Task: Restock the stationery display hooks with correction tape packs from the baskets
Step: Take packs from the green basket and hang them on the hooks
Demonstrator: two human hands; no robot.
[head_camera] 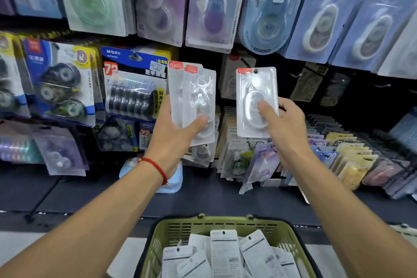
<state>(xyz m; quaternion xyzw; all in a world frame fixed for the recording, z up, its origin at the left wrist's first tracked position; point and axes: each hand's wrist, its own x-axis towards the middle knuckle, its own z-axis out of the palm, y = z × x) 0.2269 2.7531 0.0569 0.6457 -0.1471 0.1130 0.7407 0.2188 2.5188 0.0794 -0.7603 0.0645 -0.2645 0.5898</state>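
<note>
Nearest, below both hands and between the two forearms, stands a green basket (pixel 225 225) with white correction tape packs (pixel 224 253) lying loose in it, backs up, overlapping one another.

Above it, the left hand (pixel 173 140) is raised with a red string bracelet (pixel 155 168) round its wrist. Its fingers are curled behind a small stack of clear packs (pixel 191 97) and the thumb presses across the front of the lowest part, so the stack stands upright above the palm, red labels at the top. At least two packs show in the stack, one fanned slightly behind the other.

To the right of that hand, apart from it, the right hand (pixel 286 126) grips a single clear pack (pixel 256 99). The thumb lies on the front over the oval bubble, the fingers wrap behind the right edge, and the pack rises upright above and to the left of the knuckles, its hang hole at the top.

Beyond both hands is the display wall. Just past the left hand hang blue and yellow multi-packs (pixel 135 83); past the right hand, lower down, rows of pastel packs (pixel 338 153) sit on hooks. Farther up, above both hands, larger carded packs (pixel 209 7) in purple, green and blue hang in a row.
</note>
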